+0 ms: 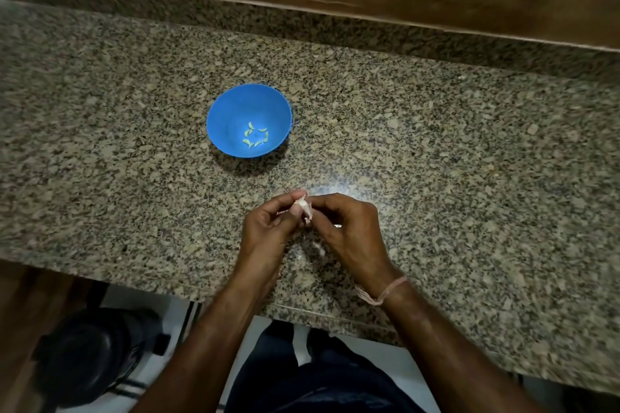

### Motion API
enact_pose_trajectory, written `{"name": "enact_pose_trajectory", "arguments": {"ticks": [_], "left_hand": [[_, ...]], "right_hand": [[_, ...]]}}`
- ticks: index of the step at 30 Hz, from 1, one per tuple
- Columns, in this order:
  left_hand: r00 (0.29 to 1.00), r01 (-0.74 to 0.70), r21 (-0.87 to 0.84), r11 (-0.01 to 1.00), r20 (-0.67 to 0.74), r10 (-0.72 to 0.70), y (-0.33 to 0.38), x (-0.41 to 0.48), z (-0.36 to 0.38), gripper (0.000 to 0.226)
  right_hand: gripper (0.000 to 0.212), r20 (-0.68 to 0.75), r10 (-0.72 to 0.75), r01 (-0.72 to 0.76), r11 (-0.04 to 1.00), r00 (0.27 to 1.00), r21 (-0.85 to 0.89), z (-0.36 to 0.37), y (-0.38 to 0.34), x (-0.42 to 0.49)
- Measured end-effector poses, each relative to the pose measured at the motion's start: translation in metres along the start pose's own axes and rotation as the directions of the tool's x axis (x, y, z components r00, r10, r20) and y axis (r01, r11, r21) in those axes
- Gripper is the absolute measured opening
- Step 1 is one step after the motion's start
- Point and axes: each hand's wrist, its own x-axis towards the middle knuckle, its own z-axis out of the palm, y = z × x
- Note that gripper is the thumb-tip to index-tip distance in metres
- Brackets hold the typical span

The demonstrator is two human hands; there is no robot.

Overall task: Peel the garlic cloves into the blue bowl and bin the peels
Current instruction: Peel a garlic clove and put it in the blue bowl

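Table [469, 144]: speckled granite, with a wooden wall along its far edge.

Bowl [235, 107]: blue, round, upright on the table, beyond the hands and slightly left. It is well apart from both hands.

Cloves [255, 138]: several small pale peeled pieces, lying in a loose ring on the bottom of the bowl.

Garlic [304, 207]: one pale piece with papery skin, held above the near part of the table between the two hands. How far it is peeled cannot be told.

Left hand [268, 228]: fingers curled, thumb and fingertips pinching the garlic from the left.

Right hand [349, 228]: fingers curled, fingertips gripping the same garlic from the right. The two hands touch at the garlic.

Band [385, 292]: pale thread, tied round the right wrist.

Floor, lower left: dark round object [90, 355], blurred, so its kind cannot be told.
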Motion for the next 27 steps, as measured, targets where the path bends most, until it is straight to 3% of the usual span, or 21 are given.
{"name": "enact_pose_trajectory", "arguments": {"ticks": [9, 16, 21, 27], "left_hand": [[0.997, -0.081, 0.109, 0.991, 0.004, 0.081, 0.002, -0.007, 0.005, 0.028], [0.999, 0.009, 0.003, 1.0, 0.045, -0.009, -0.001, -0.012, 0.011, 0.033], [0.997, 0.036, 0.051, 0.998, 0.064, -0.039, -0.004, -0.011, 0.011, 0.033], [0.999, 0.021, 0.101, 0.995, 0.044, -0.025, -0.006, -0.009, 0.01, 0.039]], "right_hand": [[0.019, -0.012, -0.031, 0.031, 0.999, 0.999, -0.014, -0.006, 0.0, -0.008], [0.008, -0.042, -0.06, 0.058, 0.997, 0.997, -0.05, 0.0, 0.001, -0.012], [0.009, -0.057, 0.098, -0.092, 0.991, 0.994, 0.099, -0.001, 0.007, -0.017], [0.013, -0.056, 0.137, -0.129, 0.983, 0.989, 0.134, -0.004, 0.008, -0.016]]}}
